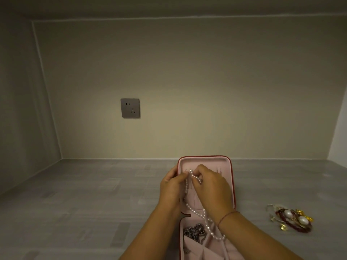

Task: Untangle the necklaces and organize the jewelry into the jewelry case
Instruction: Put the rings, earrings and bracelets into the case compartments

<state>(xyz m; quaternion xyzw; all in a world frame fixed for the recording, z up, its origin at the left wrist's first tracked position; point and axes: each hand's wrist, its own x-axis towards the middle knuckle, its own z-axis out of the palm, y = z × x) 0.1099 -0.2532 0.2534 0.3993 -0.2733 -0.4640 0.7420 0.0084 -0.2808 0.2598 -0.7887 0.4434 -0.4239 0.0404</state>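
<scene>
1. The open pink jewelry case (232, 167) lies on the grey table (93, 203).
2. The left hand (171, 186) and right hand (212, 184) both pinch the pearl necklace (195, 210) over the lid; the strand trails into the base.
3. A jewelry pile (293, 219) lies well to the case's right.

Two necklaces (195, 210) (195, 229), one case (206, 161), one jewelry pile (293, 218)

Place: home interior, a built-in recess | plain beige walls (206, 81) on three sides under a low overhead panel (169, 6) | square grey wall socket (130, 108) | grey wood-grain laminate worktop (75, 203) | red-edged, pink-lined jewellery case (206, 160) lying open on it | dim warm light
</scene>
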